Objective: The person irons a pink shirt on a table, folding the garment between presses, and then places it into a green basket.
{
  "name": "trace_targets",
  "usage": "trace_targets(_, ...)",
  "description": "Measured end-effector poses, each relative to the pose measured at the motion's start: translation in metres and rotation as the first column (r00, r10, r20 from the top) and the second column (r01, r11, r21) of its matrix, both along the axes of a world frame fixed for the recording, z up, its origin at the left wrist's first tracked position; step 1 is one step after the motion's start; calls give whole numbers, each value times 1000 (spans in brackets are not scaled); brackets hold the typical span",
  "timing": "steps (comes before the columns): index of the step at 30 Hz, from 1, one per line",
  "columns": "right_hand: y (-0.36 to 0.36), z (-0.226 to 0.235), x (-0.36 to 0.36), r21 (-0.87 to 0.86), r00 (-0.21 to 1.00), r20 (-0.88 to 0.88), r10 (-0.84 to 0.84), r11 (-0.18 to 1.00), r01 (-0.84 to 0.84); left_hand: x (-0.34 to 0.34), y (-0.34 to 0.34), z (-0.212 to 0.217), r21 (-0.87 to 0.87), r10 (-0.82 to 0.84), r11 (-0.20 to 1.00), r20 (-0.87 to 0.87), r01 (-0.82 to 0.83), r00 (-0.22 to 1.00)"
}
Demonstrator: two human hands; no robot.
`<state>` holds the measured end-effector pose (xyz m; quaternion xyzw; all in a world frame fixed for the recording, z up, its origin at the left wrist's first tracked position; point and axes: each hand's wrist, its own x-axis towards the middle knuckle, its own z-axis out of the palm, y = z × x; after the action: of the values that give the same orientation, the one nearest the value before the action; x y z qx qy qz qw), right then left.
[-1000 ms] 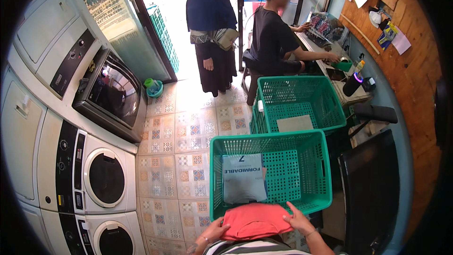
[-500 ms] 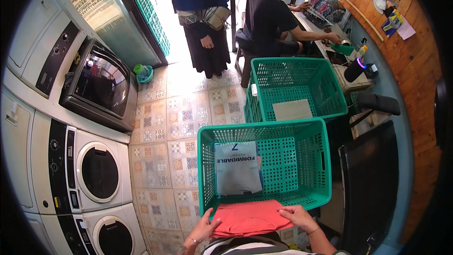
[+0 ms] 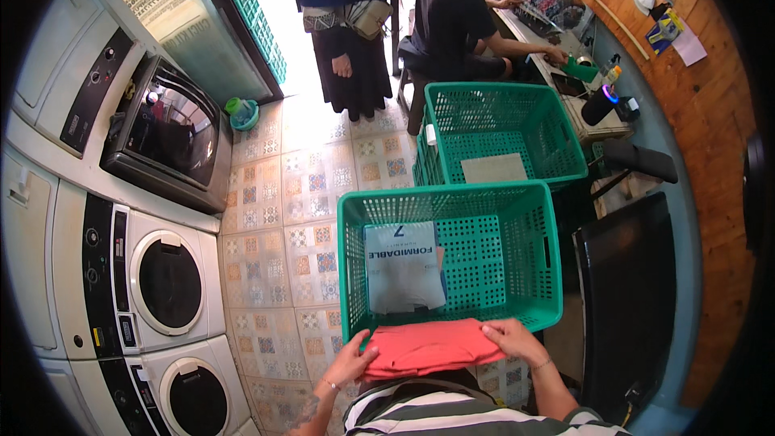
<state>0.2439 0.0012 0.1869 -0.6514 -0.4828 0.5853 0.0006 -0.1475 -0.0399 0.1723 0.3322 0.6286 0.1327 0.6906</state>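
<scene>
A folded coral-red shirt (image 3: 433, 347) is stretched between my two hands, close to my body at the near rim of a green perforated basket (image 3: 529, 270). My left hand (image 3: 349, 359) grips its left edge, thumb on top. On the right edge my right hand (image 3: 515, 341) pinches the cloth between thumb and fingers. Inside the basket, toward its left side, lies a folded light-grey shirt (image 3: 404, 270) with dark print. A sliver of orange-pink and dark blue cloth shows from beneath it.
Another green basket (image 3: 557, 141) stands behind, with a pale sheet (image 3: 494, 168) inside. White front-loading machines (image 3: 171, 282) line the left. On the right are a black panel (image 3: 626, 274) and a wooden surface (image 3: 710, 153). One person (image 3: 343, 40) stands by the doorway; another (image 3: 452, 24) sits at a counter.
The whole scene sits slightly higher in the picture as my head has shifted. Both hands still hold the coral shirt, whose visible face looks a little shallower. The seated person's hand has moved slightly.
</scene>
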Motion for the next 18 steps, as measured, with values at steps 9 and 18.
trace_targets(9, 93, -49, -14, 98, 993, -120, 5, 995, 7, -1, 104, -39, -29, -256, 967, -143, 254, 956)
trace_targets(18, 93, -120, -37, 334, 913, -350, -210, 882, 331, 12, 102, -94, 449, -89, 745, -665, 493, 741)
